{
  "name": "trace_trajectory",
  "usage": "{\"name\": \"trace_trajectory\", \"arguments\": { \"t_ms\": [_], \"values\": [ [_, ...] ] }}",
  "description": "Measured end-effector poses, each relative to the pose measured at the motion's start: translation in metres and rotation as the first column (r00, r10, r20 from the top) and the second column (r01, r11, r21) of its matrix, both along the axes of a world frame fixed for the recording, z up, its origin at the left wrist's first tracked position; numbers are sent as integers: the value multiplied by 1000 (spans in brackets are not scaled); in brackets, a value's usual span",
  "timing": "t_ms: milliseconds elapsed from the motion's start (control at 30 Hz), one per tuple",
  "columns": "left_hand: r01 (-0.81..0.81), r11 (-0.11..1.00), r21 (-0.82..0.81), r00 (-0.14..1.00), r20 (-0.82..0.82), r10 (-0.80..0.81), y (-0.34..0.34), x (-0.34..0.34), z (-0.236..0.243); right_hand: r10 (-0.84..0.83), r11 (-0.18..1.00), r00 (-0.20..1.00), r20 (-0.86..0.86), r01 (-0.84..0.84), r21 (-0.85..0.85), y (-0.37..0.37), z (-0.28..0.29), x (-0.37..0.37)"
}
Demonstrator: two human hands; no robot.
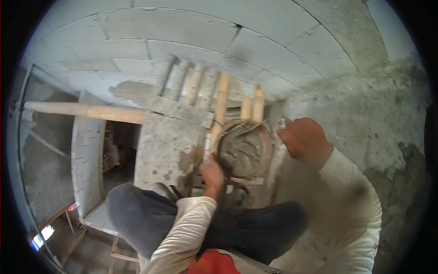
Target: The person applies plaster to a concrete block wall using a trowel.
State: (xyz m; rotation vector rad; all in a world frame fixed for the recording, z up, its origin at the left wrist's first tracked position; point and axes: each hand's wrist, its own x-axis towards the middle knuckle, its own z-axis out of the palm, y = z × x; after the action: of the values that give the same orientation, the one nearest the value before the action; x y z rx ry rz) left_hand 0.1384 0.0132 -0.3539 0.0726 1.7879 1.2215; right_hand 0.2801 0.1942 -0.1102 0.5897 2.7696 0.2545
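My left hand is closed on a white handle at the left side of a bucket holding wet grey mortar. A thin flat tool lies across the back of the bucket's rim; what it joins to is unclear. My right hand is closed on a small whitish thing I cannot make out, right of the bucket and in front of the grey rendered wall. A mortar-stained board lies left of my left hand, under or beside the bucket's level.
Bamboo poles and planks form a raised platform below a block wall. A horizontal pole runs left. My bent legs are at the bottom. Left, a drop shows a dark opening and timber framing lower down.
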Motion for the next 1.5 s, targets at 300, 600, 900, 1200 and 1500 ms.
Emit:
{"name": "trace_trajectory", "arguments": {
  "t_ms": [300, 600, 900, 1200, 1500],
  "values": [
    [-14, 999, 44, 981, -191, 22, -2, 11, -27, -87, 978, 993, 85, 101, -180, -32, -145, -7],
    [-34, 994, -103, 997, -75, 26, 1, 2, -13, -465, 767, 865, 186, 499, -402, -82, -90, 27],
    [46, 995, -84, 999, -13, -47, -1, -1, -13, -461, 849, 865, 198, 494, -186, -19, -9, 58],
    [1, 995, 101, 995, 99, -11, -2, -10, 7, -577, 168, 711, 403, 586, -793, -74, -124, 42],
    [61, 991, 115, 989, 124, -75, -8, -15, 4, -617, -706, 109, 779, 361, -610, -103, -125, 19]
  ]
}}
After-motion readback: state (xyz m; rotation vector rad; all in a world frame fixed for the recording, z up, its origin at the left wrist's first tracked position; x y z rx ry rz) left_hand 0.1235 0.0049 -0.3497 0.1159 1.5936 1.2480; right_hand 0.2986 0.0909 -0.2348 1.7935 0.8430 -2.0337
